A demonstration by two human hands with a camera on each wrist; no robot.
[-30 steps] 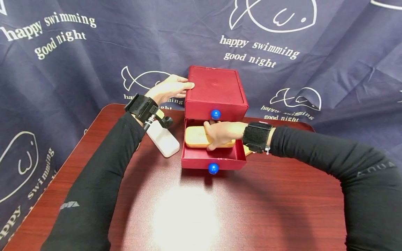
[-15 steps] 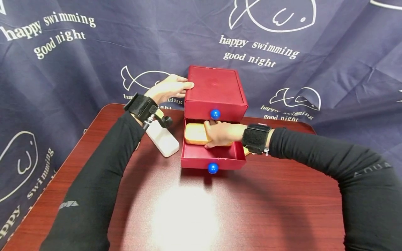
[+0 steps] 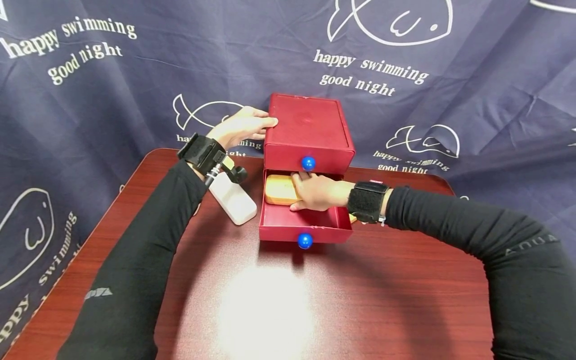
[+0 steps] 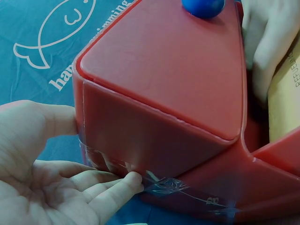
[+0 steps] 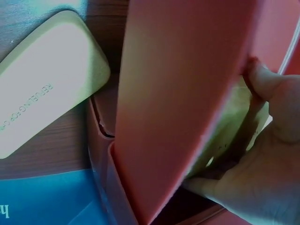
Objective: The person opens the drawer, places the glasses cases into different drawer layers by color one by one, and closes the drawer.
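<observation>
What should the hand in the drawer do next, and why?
Probably push the yellow case a bit deeper into the open lower drawer. The right hand rests on the case, which lies at the drawer's back, partly under the upper drawer, while the left hand steadies the red box.

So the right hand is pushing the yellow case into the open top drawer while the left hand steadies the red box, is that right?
Not quite: the open drawer is the bottom one, as the head view shows; the top drawer is closed. The right hand is on the yellow case there, and the left hand steadies the red box.
</observation>
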